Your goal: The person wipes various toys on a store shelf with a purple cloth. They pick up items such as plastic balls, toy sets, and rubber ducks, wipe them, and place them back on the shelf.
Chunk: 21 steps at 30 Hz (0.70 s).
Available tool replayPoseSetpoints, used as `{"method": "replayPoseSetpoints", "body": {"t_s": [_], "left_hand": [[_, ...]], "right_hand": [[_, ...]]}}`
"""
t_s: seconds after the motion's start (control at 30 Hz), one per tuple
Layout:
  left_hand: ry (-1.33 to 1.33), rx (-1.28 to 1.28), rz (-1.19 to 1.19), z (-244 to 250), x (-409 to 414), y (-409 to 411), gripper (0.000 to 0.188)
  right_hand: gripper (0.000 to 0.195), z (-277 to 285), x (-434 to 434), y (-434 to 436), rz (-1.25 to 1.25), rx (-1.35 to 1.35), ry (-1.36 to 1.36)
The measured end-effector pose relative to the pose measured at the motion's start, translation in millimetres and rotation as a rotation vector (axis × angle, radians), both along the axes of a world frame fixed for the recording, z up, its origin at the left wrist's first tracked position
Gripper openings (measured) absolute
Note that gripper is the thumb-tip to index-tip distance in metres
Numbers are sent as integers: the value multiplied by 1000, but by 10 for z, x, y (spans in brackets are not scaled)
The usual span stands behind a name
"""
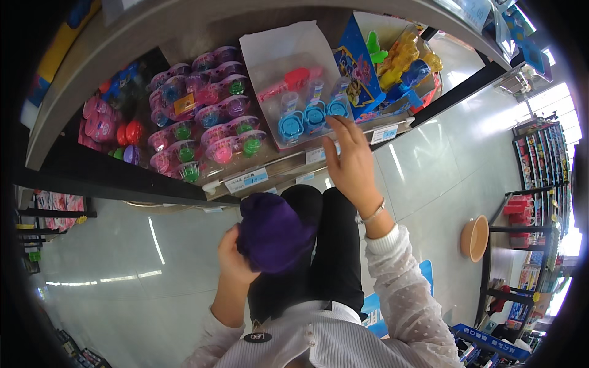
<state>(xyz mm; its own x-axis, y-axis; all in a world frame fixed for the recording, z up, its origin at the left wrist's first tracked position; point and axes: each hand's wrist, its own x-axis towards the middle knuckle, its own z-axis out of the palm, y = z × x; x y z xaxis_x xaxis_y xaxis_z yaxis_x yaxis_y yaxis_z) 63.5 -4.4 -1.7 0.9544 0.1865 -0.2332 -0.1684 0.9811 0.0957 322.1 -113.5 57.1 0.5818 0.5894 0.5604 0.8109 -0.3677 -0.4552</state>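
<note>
Bunched in my left hand (235, 257) is a dark purple cloth (276, 234), held above my knees. My right hand (350, 161) reaches over the shelf's front edge with its fingers spread and nothing in them. Its fingertips are at the blue plastic toys (314, 114) with clear tubes that stand in an open white display box (285, 50); whether they touch cannot be seen. A red-pink toy (294, 83) lies deeper in that box. To the box's left sit stacked clear twin-cup packs (211, 115) with pink, blue, purple and green contents.
A blue printed carton (356, 78) holds yellow and blue toys on the right. Price tags (246, 180) line the shelf's front rail. An upper shelf edge (115, 41) curves overhead. Behind on the floor, an orange-tan basin (474, 238) leans near another rack (543, 161).
</note>
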Motion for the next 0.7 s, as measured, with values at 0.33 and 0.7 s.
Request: {"method": "replayPoseSetpoints", "body": {"t_s": [0.33, 0.7], "left_hand": [[-1, 409, 85, 441, 381, -25, 61], [378, 2360, 510, 994, 1661, 346, 44]], "right_hand": [[42, -65, 3, -267, 155, 50, 422], [60, 89, -264, -701, 240, 688, 1360]]}}
